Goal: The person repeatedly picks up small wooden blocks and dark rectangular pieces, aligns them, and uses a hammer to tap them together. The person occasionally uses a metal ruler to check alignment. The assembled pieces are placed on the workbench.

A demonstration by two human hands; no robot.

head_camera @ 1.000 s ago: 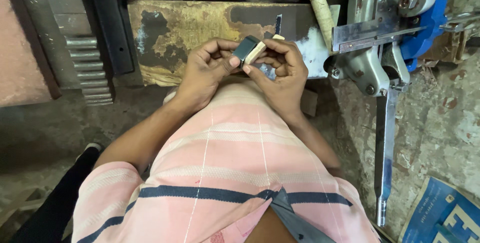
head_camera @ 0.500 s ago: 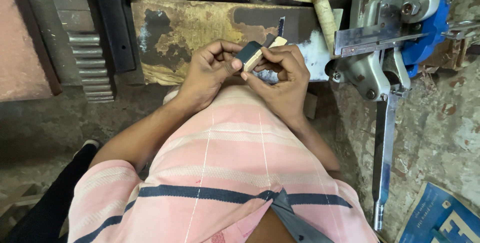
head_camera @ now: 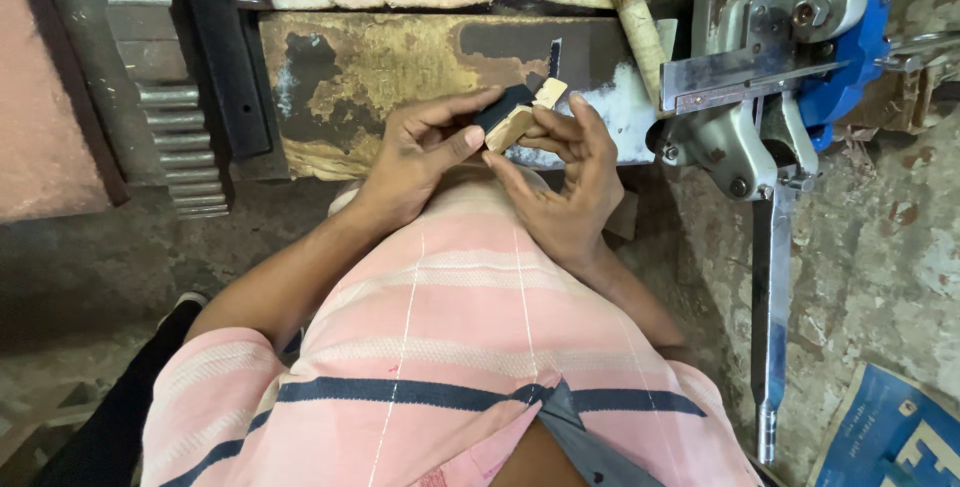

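Both hands (head_camera: pixel 500 162) pinching dark-faced wooden block (head_camera: pixel 512 119)

Left hand (head_camera: pixel 420 152) and right hand (head_camera: pixel 565 182) pinch a small wooden block (head_camera: pixel 512 122) — above a worn board (head_camera: pixel 380 77).

Soft, even daylight fills the view, brightest on the pink striped shirt (head_camera: pixel 450 347) and the pale floor (head_camera: pixel 880 247) at right. The lower left corner lies in dim shadow. Focus is sharp throughout, with no glare.
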